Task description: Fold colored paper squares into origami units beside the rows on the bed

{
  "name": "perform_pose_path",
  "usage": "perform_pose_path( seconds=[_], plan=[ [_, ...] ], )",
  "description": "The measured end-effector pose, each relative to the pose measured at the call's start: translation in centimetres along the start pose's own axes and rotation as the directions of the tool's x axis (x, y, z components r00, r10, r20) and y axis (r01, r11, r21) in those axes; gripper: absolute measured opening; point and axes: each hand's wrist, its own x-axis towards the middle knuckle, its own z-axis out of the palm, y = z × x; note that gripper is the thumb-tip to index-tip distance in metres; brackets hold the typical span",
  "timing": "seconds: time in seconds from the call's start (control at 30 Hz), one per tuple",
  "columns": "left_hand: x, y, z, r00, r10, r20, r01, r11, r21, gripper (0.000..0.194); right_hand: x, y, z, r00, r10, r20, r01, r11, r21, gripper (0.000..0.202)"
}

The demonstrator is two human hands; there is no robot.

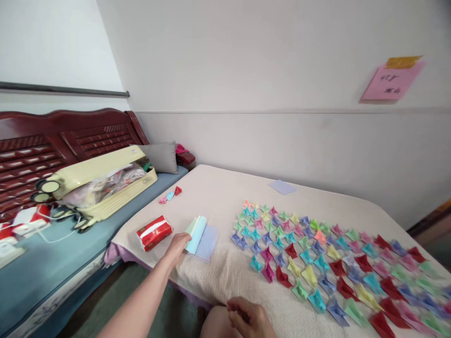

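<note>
My left hand (179,247) is at the near edge of the cloth-covered table, closed on the side of a stack of coloured paper. Pale green and light blue sheets (197,233) are curled up and back under its fingers, baring a lavender sheet (208,242) below. My right hand (249,317) hovers low by my knee, fingers curled in, and nothing shows in it. To its right, rows of small folded paper pieces (310,276) in red, blue, green, yellow and pink cover the cloth.
A red tissue pack (154,232) lies left of the paper stack. Three small crumpled pieces (170,195) sit behind it. One lavender sheet (282,187) rests near the wall. An open yellow suitcase (105,180) and a grey pillow (158,157) occupy the wooden bench at left.
</note>
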Motion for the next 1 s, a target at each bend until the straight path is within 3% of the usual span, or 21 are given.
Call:
perform_pose_path(
  seconds=[0.03, 0.13, 0.27, 0.37, 0.53, 0.77, 1.0],
  plan=[
    [0.0, 0.0, 0.1, 1.000, -0.001, -0.003, 0.001, 1.000, 0.002, 0.033, 1.3, -0.3, 0.6, 0.996, 0.071, 0.050, -0.079, 0.977, 0.197, 0.011],
    [-0.1, -0.1, 0.3, 1.000, -0.004, -0.017, 0.004, 1.000, 0.010, 0.033, 5.2, -1.2, 2.6, 0.991, 0.124, 0.060, -0.136, 0.937, 0.321, 0.024],
    [0.0, -0.6, 0.2, 0.999, -0.007, -0.033, 0.009, 0.999, 0.048, 0.033, 10.2, -1.3, 5.1, 0.978, 0.205, -0.050, -0.160, 0.877, 0.452, 0.040],
    [0.2, -1.0, 0.0, 0.999, -0.002, -0.050, 0.007, 0.994, 0.109, 0.033, 12.6, -0.6, 6.5, 0.946, 0.286, -0.154, -0.171, 0.841, 0.513, 0.030],
    [0.5, -1.2, 0.0, 0.996, 0.026, -0.081, -0.002, 0.959, 0.284, 0.032, 13.0, 0.8, 7.5, 0.892, 0.396, -0.217, -0.192, 0.767, 0.612, 0.011],
    [-1.0, -0.5, 2.2, 0.994, 0.087, 0.061, -0.106, 0.814, 0.571, 0.029, 12.3, 1.1, 8.7, 0.869, 0.465, -0.170, -0.150, 0.575, 0.804, 0.035],
    [-2.3, -0.1, 2.7, 0.966, 0.114, 0.230, -0.244, 0.693, 0.678, 0.064, 12.3, 0.8, 8.8, 0.881, 0.460, -0.113, -0.145, 0.489, 0.860, 0.047]
  ],
)
